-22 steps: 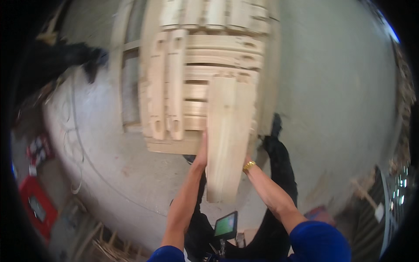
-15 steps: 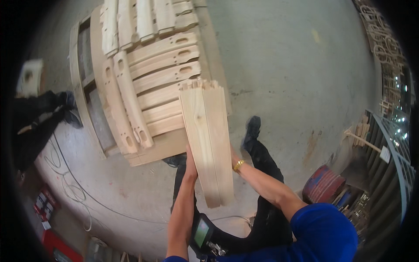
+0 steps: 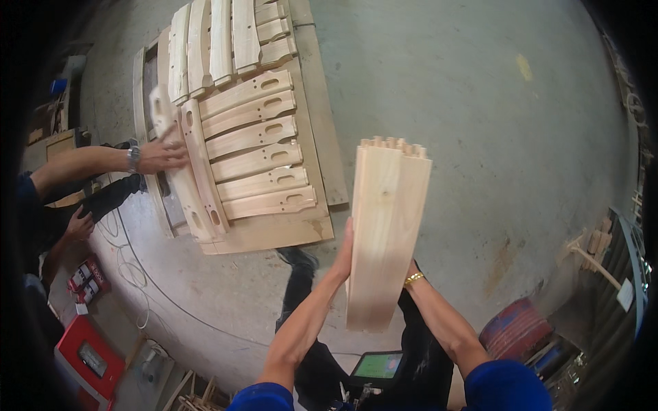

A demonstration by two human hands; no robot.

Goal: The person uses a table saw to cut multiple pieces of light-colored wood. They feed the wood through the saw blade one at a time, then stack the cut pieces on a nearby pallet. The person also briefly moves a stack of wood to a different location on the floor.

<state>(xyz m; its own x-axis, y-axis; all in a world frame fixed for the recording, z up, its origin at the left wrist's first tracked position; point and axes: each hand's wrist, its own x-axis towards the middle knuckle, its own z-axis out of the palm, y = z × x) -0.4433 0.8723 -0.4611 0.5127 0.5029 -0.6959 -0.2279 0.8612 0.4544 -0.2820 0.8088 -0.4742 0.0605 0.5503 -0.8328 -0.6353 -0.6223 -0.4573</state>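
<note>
Between my two hands I carry a stack of pale wooden slats [image 3: 385,226], held lengthwise with several notched ends at its far end. My left hand [image 3: 345,252] presses against the stack's left side, its fingers partly hidden underneath. On the opposite side, my right hand [image 3: 412,268] grips the stack and is mostly covered by it; a gold bracelet circles that wrist. To the left, a co-worker's hand [image 3: 163,156] touches a long wooden piece [image 3: 179,175] with slotted ends, lying at the edge of a pile of shaped wooden boards [image 3: 257,154].
The pile rests on a cardboard sheet [image 3: 274,240] over a wooden pallet [image 3: 163,216]. A cable [image 3: 168,291] crosses the floor at left, near a red case [image 3: 89,359]. At right stand a red-and-blue drum [image 3: 515,331] and a wooden-handled tool [image 3: 596,264].
My hands and the stack have swung right, away from the pile. The co-worker's hand has come in from the left onto the long wooden piece, whose far end has shifted left.
</note>
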